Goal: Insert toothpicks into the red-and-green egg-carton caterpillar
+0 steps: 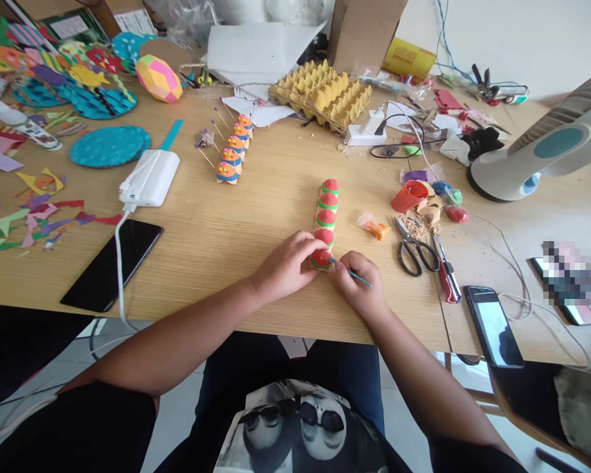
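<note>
A strip of egg-carton humps (326, 217), covered in red with green bands, lies lengthwise away from me on the table. My left hand (286, 264) grips its near end from the left, the fingers resting over the last humps. In my right hand (362, 282) is a thin blue stick tool (358, 277), pinched between thumb and fingers. Its tip touches the nearest red hump, where small light marks show. A finished-looking orange and blue egg-carton caterpillar (235, 148) with pins stuck out at its side stands farther back on the left.
Scissors (416, 248), a red-handled utility knife (447, 270), an orange clay packet (373, 226) and a red cup (410, 196) lie to the right. A yellow egg tray (322, 97) stands behind. A power bank (150, 177) and black phone (113, 265) lie left; another phone (493, 326) lies right.
</note>
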Available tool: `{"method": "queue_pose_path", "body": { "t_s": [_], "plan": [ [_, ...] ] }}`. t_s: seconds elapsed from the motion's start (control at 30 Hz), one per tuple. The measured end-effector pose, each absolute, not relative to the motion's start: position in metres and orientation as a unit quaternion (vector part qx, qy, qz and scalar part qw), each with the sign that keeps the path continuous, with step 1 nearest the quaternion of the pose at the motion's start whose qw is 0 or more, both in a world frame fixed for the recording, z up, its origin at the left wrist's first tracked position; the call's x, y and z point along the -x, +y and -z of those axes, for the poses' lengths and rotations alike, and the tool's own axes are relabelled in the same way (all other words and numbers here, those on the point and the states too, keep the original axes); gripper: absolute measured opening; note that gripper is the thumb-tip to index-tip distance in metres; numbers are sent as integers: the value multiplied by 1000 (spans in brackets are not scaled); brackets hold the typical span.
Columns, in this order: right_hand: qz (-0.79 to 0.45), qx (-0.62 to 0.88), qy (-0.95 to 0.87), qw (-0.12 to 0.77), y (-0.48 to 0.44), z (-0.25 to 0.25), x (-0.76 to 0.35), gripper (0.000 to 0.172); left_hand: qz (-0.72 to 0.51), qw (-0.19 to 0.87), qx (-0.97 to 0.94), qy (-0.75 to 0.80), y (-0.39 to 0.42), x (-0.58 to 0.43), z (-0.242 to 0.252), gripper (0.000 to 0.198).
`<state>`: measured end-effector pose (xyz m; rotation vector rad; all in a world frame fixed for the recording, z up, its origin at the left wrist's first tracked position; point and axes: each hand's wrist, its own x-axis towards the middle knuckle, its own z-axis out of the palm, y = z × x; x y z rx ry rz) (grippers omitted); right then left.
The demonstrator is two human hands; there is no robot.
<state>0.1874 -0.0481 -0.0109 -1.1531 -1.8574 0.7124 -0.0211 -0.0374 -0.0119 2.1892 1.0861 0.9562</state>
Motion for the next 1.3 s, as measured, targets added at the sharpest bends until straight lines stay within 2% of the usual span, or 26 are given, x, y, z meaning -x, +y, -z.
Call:
{"method": "queue_pose_path", "body": {
  "t_s": [1.13, 1.3],
  "plan": [
    [-287, 440, -755, 392, -52, 9, -185, 29, -354, 240, -810, 400, -37, 20, 14, 40],
    [-337, 454, -713, 414, -50, 11, -186, 29, -351, 244, -810, 401, -37, 21, 12, 41]
  ]
}}
